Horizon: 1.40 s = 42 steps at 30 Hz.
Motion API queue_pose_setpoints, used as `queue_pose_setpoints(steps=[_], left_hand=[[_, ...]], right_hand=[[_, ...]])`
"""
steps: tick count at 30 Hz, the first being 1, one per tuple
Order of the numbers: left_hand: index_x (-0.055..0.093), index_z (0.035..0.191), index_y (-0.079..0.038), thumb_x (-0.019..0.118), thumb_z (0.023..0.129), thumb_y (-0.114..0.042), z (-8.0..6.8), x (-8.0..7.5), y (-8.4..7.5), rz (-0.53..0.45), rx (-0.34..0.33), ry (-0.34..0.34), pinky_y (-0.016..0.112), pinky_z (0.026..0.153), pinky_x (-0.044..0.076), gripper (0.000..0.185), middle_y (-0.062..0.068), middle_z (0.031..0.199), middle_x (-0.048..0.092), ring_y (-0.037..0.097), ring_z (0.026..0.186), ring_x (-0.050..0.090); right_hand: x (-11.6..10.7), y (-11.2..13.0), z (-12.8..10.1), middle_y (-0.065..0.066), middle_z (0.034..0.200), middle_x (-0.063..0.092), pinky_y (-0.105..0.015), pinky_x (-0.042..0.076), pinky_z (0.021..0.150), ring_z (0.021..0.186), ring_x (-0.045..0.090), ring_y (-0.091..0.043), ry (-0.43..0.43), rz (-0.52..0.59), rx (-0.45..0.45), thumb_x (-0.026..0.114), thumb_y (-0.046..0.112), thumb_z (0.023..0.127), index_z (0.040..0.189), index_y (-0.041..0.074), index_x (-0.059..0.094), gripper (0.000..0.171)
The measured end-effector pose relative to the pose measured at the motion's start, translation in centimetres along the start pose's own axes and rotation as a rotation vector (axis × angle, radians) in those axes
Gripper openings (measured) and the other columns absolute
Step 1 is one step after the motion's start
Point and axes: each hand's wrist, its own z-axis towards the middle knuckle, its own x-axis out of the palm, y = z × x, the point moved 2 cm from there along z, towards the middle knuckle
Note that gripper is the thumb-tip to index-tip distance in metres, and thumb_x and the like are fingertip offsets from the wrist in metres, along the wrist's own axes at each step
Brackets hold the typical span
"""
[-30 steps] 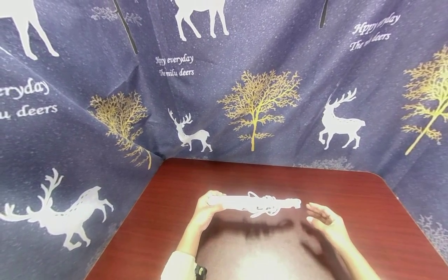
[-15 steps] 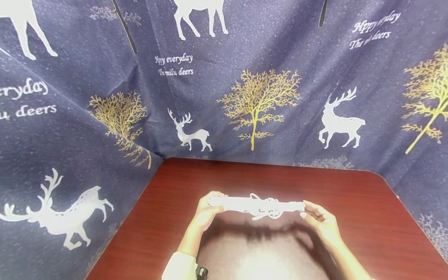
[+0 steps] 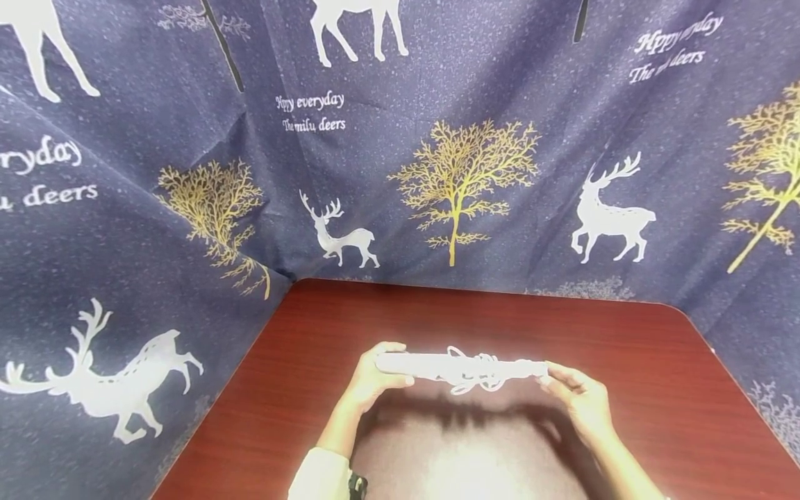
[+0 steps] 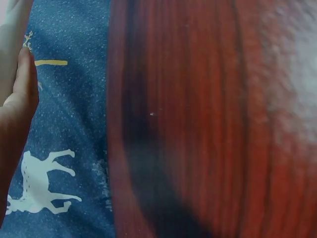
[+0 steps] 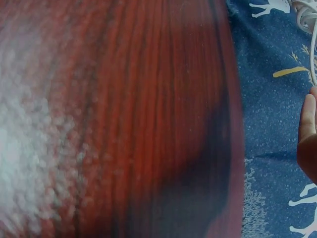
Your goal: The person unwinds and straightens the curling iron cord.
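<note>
A long white bar (image 3: 421, 365) with white cord (image 3: 478, 371) looped round its right half is held level above the table; glare washes out its details. My left hand (image 3: 364, 378) holds its left end, thumb below and fingers over the top. At the other end, my right hand (image 3: 584, 401) pinches the narrow tip between thumb and fingers. The left wrist view catches part of the bar (image 4: 11, 44) with the left thumb (image 4: 25, 82) against it. Coiled cord (image 5: 306, 17) shows beyond the right hand (image 5: 308, 136) in the right wrist view.
Beneath both hands lies a red-brown wood-grain table (image 3: 350, 312), with a bright glare patch at its near middle. Dark blue cloth (image 3: 400, 236) printed with deer and trees hangs behind the table and along its left side. A dark wristband (image 3: 357, 486) sits on the left wrist.
My right hand has come leftward and taken hold of the bar's right end. The left thumb has shifted to just below the bar, which has moved slightly right.
</note>
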Motion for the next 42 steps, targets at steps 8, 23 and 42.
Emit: queue_pose_setpoints(steps=[8,23,42], left_hand=[[0.056,0.103,0.013,0.076,0.059,0.015,-0.4,0.3,-1.2,0.054,0.015,-0.02,0.031,0.065,0.053,0.048,0.012,0.092,0.066,0.018,0.077,0.062],[0.057,0.102,0.011,0.075,0.06,0.016,0.1,-0.5,0.2,0.032,0.073,0.015,0.031,0.064,0.054,0.046,0.01,0.09,0.067,0.019,0.077,0.062],[0.056,0.102,0.013,0.074,0.059,0.017,-0.4,0.2,-0.9,0.044,0.061,0.029,0.03,0.063,0.053,0.047,0.007,0.088,0.066,0.017,0.076,0.061]], right_hand=[[0.5,0.0,-0.2,-0.009,0.085,0.07,-0.04,0.051,0.068,0.074,0.068,-0.027,0.025,0.149,0.0,0.06,-0.007,0.085,0.103,-0.01,0.064,0.018],[-1.1,-3.4,1.4,-0.012,0.102,0.067,-0.037,0.051,0.074,0.087,0.066,-0.021,0.154,0.21,-0.184,0.067,0.003,0.082,0.119,-0.008,0.056,0.04],[-3.2,-4.8,2.3,-0.013,0.103,0.066,-0.041,0.051,0.075,0.089,0.065,-0.027,0.285,0.158,-0.074,0.07,0.008,0.081,0.119,-0.005,0.056,0.043]])
